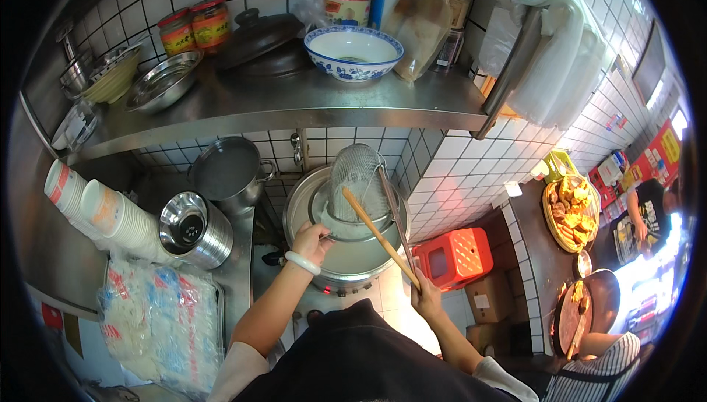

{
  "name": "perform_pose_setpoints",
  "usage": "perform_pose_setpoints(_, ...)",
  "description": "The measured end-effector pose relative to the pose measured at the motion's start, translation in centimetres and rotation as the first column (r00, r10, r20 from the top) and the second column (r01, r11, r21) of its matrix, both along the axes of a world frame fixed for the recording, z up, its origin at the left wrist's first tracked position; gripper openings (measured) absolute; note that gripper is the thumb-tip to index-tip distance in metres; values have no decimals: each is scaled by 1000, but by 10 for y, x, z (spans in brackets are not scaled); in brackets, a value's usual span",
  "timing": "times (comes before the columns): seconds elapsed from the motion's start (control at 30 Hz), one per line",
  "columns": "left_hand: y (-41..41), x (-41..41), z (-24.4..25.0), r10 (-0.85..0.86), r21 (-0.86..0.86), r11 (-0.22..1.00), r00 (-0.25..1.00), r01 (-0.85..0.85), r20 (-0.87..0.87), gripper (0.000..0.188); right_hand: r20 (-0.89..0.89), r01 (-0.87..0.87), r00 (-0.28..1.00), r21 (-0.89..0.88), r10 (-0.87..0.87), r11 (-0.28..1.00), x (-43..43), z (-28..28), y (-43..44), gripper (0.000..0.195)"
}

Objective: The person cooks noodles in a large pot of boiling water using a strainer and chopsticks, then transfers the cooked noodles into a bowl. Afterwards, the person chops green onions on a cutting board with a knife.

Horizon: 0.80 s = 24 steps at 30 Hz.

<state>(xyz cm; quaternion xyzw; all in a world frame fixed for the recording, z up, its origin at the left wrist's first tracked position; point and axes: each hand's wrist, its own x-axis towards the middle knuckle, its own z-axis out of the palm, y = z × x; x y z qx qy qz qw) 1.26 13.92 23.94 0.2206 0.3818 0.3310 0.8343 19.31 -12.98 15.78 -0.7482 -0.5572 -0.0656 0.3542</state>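
A large round metal pot (293, 214) of cloudy pale liquid stands before me. Over it a deep wire-mesh strainer (353, 175) is tilted, its mesh end pointing away from me. My left hand (312, 244), with a white bangle (302, 263) on the wrist, pinches the near metal rim at the strainer's mouth. My right hand (425, 294) is closed around the lower end of a wooden stick (381, 236), which slants across the strainer's mouth. A long dark metal handle (395, 209) runs beside the stick down to the same hand; whether the fingers also grip it is unclear.
Stacked metal bowls (196, 231), paper cups (116, 211) and plastic-wrapped packs (165, 319) cover the left counter beside a lidded pot (227, 167). A steel shelf (276, 115) crosses above. Right are a red stool (455, 255), a food basket (571, 211) and other people.
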Motion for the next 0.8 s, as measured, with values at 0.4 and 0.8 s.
perform_pose_setpoints(0.4, 9, -53, -54, -71, 89, 994, 997, 68, 34, 33, -401, 143, 902, -66, -158, 987, 9, -40, 39, 42)
perform_pose_setpoints(0.8, 17, -181, -70, -82, 96, 989, 962, 110, -260, 37, -452, 393, 553, -600, -700, 697, 30, -104, 178, 34)
